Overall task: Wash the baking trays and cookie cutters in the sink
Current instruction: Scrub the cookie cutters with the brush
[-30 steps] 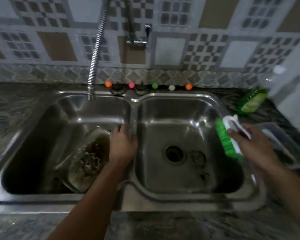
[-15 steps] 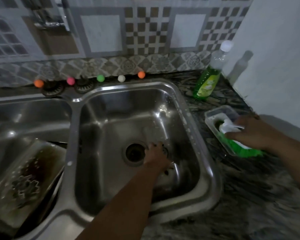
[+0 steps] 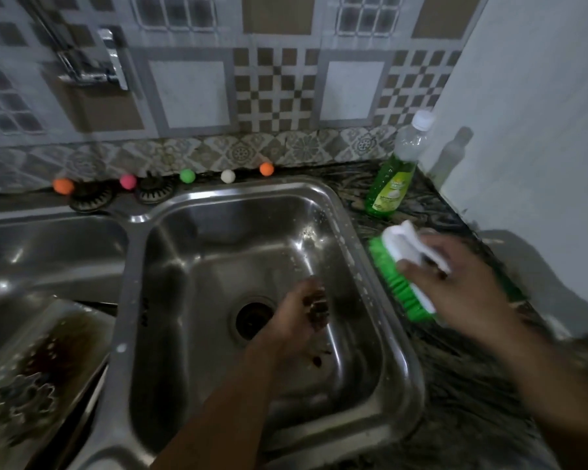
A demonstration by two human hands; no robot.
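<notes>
Cutter and brush brought together over the right sink basin.

Left hand grasps a small dark cookie cutter low in the basin beside the drain; right hand clasps the green scrub brush over the marbled counter right of it, likely ready for scrubbing. A soiled baking tray leans in the left basin; detergent bottle stands behind, against patterned tiles.

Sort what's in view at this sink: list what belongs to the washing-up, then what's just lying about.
Part of the job:
- dirty metal baking tray in the left basin, a cutter shape lying on it
- green-bristled scrub brush with white handle, in the right hand
- green dish-soap bottle
- small dark item in the left hand, too blurred to name

Just lying about:
- five small coloured balls behind the steel sink
</notes>
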